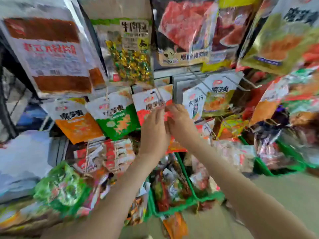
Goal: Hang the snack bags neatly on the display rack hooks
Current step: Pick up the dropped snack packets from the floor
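down by the forearms, a green basket (173,209) holds loose packets waiting their turn. above it the left hand (155,131) and right hand (180,122) meet, each grip pinching the top of a red snack bag (168,115), probably to line its hole up with the wire hook (158,97) just beyond. blur hides whether it is threaded. behind, a green bag (119,120) and an orange bag (78,125) already hang side by side.
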Demonstrator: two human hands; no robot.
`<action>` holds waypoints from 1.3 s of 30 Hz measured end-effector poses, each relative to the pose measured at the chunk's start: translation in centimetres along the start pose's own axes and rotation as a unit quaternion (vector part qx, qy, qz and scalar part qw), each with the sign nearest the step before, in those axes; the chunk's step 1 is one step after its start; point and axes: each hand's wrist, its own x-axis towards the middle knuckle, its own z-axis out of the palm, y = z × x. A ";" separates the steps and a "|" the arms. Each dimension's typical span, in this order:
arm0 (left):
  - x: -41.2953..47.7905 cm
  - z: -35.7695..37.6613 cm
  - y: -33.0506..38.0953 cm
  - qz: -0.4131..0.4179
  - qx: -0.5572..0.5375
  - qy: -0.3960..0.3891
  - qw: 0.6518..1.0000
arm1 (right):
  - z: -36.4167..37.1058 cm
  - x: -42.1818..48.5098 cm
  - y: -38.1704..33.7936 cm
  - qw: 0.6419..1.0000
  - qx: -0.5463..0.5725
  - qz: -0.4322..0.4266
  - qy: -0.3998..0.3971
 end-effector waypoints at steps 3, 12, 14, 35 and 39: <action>-3.6 5.2 3.5 -0.026 -0.067 -0.011 0.997 | -0.9 -5.2 4.7 0.999 0.021 0.048 0.011; -13.9 21.9 4.2 -0.036 -0.082 -0.196 0.976 | 2.0 -21.4 19.5 0.961 0.021 0.266 -0.066; -17.8 27.0 2.1 -0.041 -0.060 -0.276 0.958 | 5.1 -27.3 23.4 0.939 0.016 0.334 -0.085; -54.4 71.3 -28.1 -0.040 0.165 -0.640 0.749 | 54.2 -63.9 50.7 0.766 -0.001 0.583 -0.271; -54.2 72.0 -26.9 0.079 0.171 -0.660 0.727 | 53.9 -64.7 50.6 0.723 0.105 0.652 -0.203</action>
